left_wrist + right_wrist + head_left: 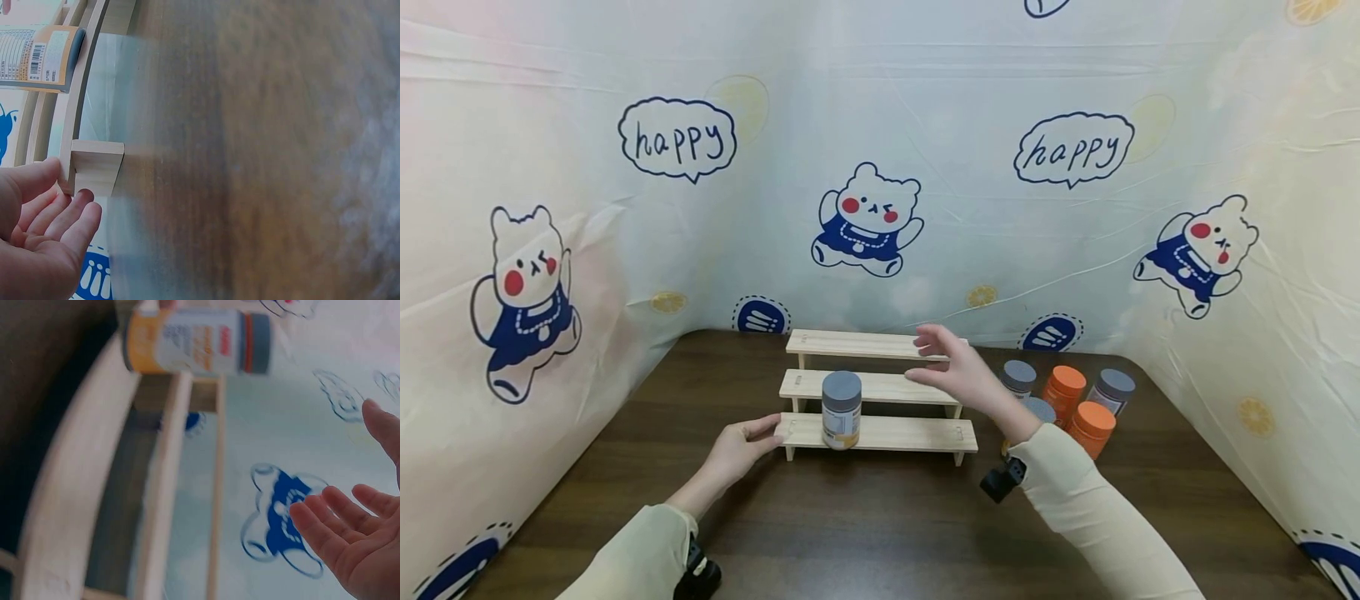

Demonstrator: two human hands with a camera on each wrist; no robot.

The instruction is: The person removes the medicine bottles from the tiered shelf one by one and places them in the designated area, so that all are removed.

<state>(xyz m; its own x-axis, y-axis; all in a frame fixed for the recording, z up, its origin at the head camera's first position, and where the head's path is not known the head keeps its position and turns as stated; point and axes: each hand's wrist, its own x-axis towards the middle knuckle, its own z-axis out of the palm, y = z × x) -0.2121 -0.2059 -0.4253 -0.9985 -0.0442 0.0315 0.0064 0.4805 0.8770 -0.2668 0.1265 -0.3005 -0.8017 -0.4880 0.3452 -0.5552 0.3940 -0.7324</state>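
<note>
A pale wooden three-step display rack (917,433) stands on the table. On the left part of its lowest step sits an upright jar (841,410) with a grey lid and a white and orange label. My left hand (741,454) grips the left end of that step, thumb (44,178) on the board and fingertips around its end. Over the right side of the upper steps hovers my right hand (951,367), with fingers and thumb apart and nothing between them. The right wrist view shows the same jar (194,340) beyond that hand.
Right of the rack, several jars stand close together, among them an orange-lidded jar (1092,427) and a grey-lidded jar (1112,389); my right forearm partly covers the group. A printed cloth (865,100) hangs around the back and sides of the dark wooden table (865,533).
</note>
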